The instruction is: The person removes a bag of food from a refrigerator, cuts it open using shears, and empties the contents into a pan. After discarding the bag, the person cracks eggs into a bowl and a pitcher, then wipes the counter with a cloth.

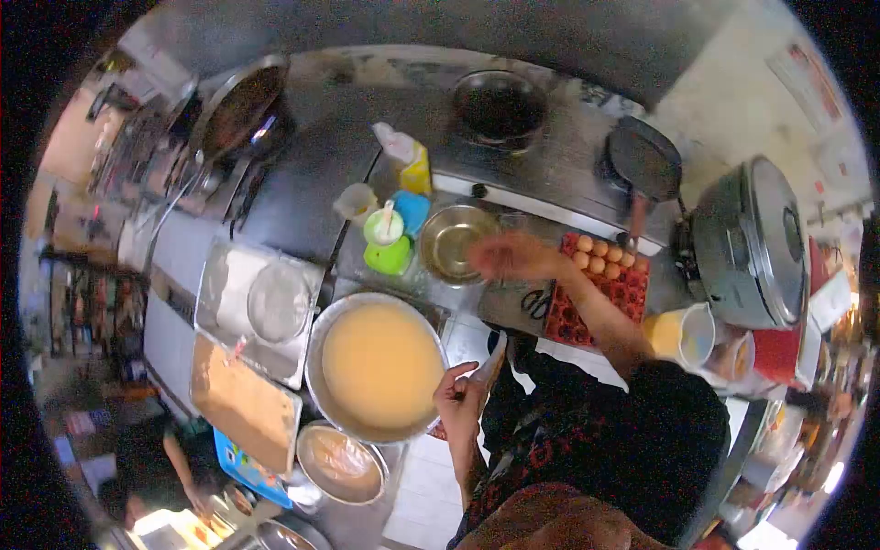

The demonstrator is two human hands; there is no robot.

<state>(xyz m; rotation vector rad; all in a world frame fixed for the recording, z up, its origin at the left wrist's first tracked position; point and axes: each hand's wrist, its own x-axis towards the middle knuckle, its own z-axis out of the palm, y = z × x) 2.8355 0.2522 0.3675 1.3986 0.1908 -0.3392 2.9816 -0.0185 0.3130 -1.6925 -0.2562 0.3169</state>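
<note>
My right hand (509,257) is over the right rim of a metal bowl (449,243); motion smears its fingers, so its grip does not show. Close to the right edge of a large metal basin of pale yellow liquid (380,367) is my left hand (461,392). Its fingers are loosely bent and apart, with nothing visible in them. To the right of the bowl, a red egg tray (596,307) has several brown eggs (600,257) at its far end. Black-handled scissors (534,303) lie between bowl and tray.
Left of the bowl stand a green container (385,243), a blue item (410,211) and a yellow-white bag (408,160). Metal trays (247,394) and a covered bowl (344,463) surround the basin. A large lidded pot (747,243) and pans (642,156) stand right. Another person's arm (183,467) shows lower left.
</note>
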